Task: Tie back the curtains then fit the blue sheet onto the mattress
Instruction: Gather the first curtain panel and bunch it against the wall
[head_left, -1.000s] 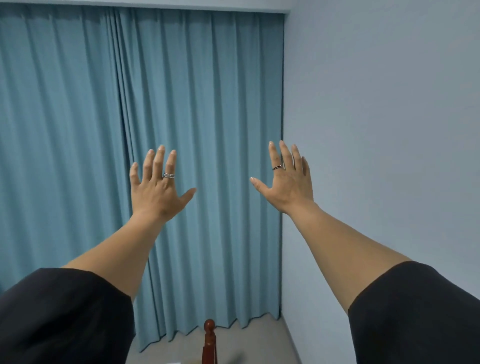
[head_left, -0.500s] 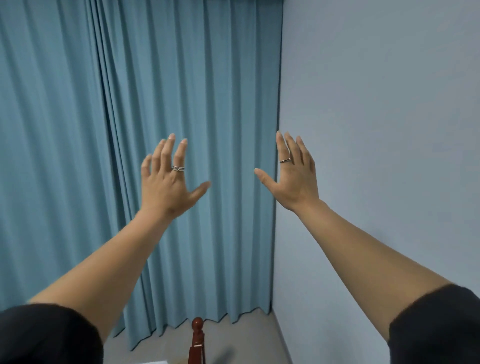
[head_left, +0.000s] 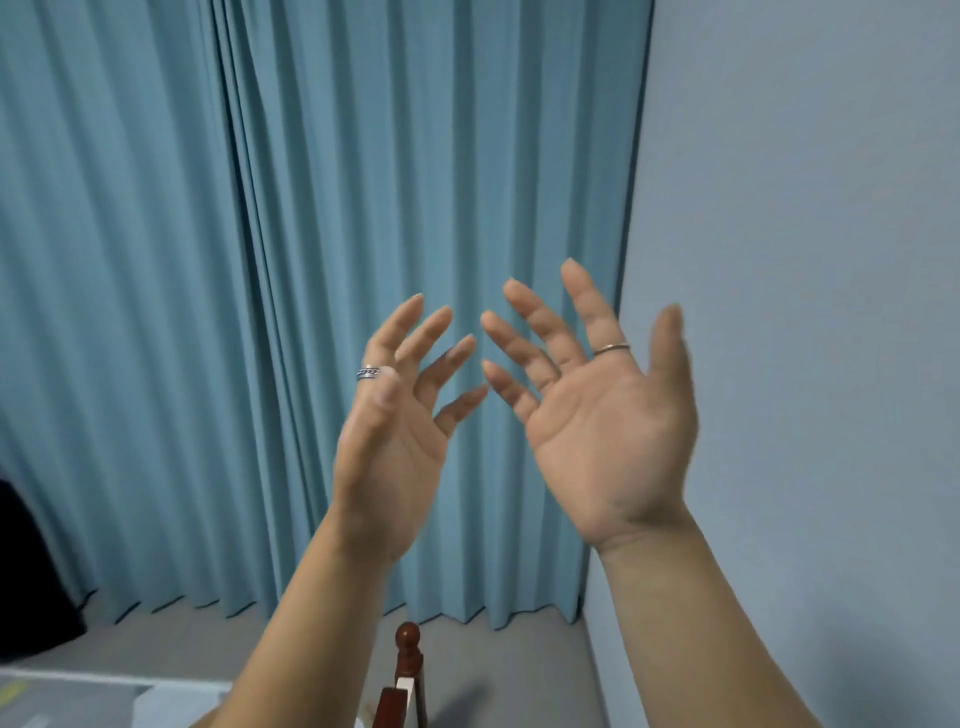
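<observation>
Curtains (head_left: 363, 260), teal, full-length, hanging drawn shut beside the corner wall (head_left: 805, 260): soft, light, pleated cloth, likely best gathered mid-height; left hand (head_left: 395, 441) and right hand (head_left: 597, 431) raised before them, fingers spread, holding nothing.

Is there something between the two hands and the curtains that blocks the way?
Nothing visible does. The left hand and right hand are open and empty, raised in clear air before the curtains. The wooden post stands lower, out of their way.
</observation>
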